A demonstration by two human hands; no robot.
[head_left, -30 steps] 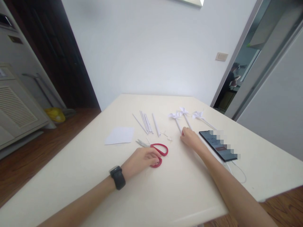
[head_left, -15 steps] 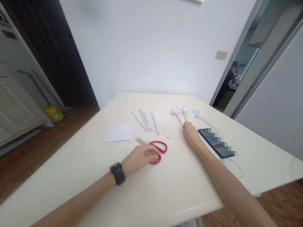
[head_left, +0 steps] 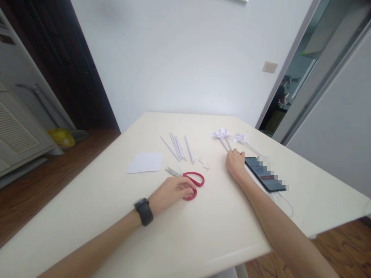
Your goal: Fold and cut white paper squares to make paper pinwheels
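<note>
My right hand (head_left: 235,164) is closed around the stick ends of two white paper pinwheels (head_left: 222,133), which lie side by side with their blades pointing away from me. A third paper pinwheel (head_left: 240,138) lies just to their right. My left hand (head_left: 180,188), with a black watch on the wrist, rests on the table, its curled fingers on the lower handle loop of red-handled scissors (head_left: 197,178). The scissors' blades point left and are slightly apart. Rolled white paper sticks (head_left: 177,147) lie beyond the scissors, and a thicker paper tube (head_left: 189,150) lies beside them.
A stack of white paper (head_left: 145,162) is at the left on the white table (head_left: 121,231). Small white scraps (head_left: 205,166) lie mid-table. A phone (head_left: 265,174) with a white cable (head_left: 288,206) is right of my right hand. Another person (head_left: 280,94) is beyond the doorway.
My right hand has shifted slightly right with the two pinwheels, bringing their heads closer together and nearer the third. My left hand and the scissors stay put.
</note>
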